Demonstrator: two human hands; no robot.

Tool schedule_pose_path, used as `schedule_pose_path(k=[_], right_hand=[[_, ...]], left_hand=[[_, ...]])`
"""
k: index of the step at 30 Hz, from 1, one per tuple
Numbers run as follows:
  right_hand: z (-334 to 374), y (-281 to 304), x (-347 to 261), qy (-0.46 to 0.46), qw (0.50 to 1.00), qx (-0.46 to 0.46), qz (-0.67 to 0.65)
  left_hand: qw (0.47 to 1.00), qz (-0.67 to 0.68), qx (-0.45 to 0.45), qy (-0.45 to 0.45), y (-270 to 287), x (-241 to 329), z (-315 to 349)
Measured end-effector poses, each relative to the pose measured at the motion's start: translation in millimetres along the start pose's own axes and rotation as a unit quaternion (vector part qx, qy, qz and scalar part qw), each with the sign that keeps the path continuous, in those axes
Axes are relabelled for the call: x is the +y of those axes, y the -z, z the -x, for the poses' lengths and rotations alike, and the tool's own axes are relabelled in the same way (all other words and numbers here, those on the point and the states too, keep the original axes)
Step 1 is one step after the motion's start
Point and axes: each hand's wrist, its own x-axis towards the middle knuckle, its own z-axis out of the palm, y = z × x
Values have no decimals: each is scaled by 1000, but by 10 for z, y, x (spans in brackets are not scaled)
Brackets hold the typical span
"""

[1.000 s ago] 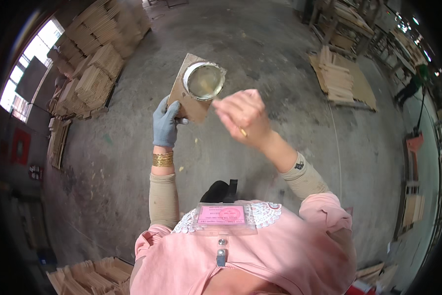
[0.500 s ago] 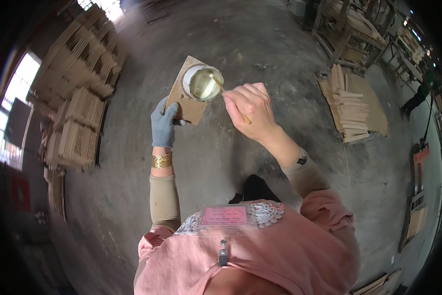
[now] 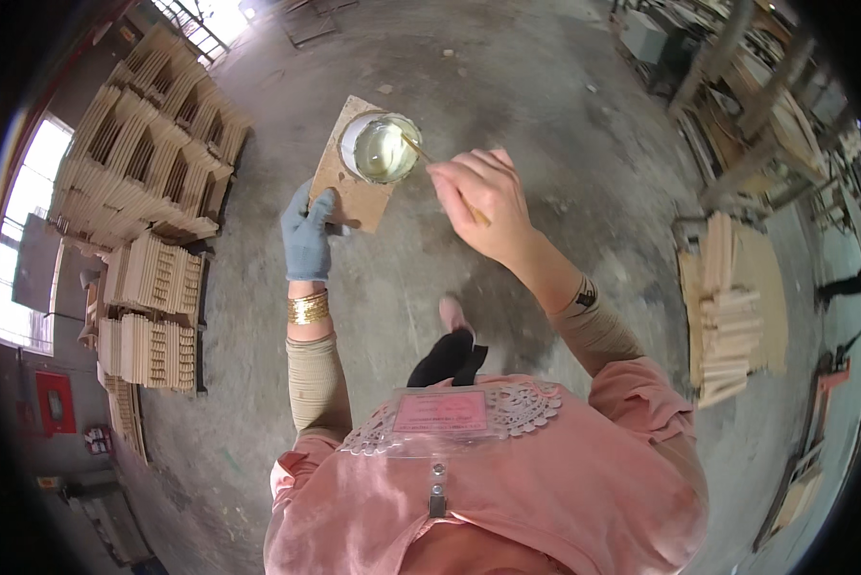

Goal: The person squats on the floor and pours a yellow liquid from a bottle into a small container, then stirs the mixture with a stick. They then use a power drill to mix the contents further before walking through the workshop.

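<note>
My left hand [image 3: 308, 233], in a grey-blue glove, grips the near end of a flat brown board [image 3: 359, 206], thumb on top. On the board's far part stands a round white tub [image 3: 356, 144] with pale, glossy liquid [image 3: 384, 153] inside. In my bare right hand [image 3: 486, 203] is a thin wooden stick [image 3: 421, 153], closed in the fingers. Its far end reaches into the tub over the liquid; whether a brush tip is on it I cannot tell. The stick's near end pokes out below my fist.
Stacked wooden pieces [image 3: 148, 158] stand along the left, near a window. To the right, light wood strips [image 3: 728, 331] lie on a flat sheet, with a wooden workbench [image 3: 766, 125] beyond. Concrete floor [image 3: 565, 125] stretches between; my foot [image 3: 453, 312] shows below.
The side stacks have slid nearer in the view and a foot has come forward, as in walking. Board, tub and both hands have shifted slightly left; both grips are unchanged.
</note>
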Motion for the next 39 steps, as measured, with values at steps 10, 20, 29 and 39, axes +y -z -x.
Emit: schedule_pose_path(k=[10, 20, 29, 39], right_hand=[[-1961, -1510, 3165, 73, 996, -27, 50], [-3877, -2387, 6708, 75, 994, 23, 77], [-5832, -3309, 9447, 138, 985, -87, 61], [-7407, -4724, 12464, 32, 997, -23, 61]], left_hand=[[999, 33, 0, 5, -522, -796, -4027], [984, 163, -71, -6, -1582, -1551, -8020], [988, 139, -68, 7, -2006, -2125, -11297], [992, 91, -81, 19, -2731, -2825, -15138]])
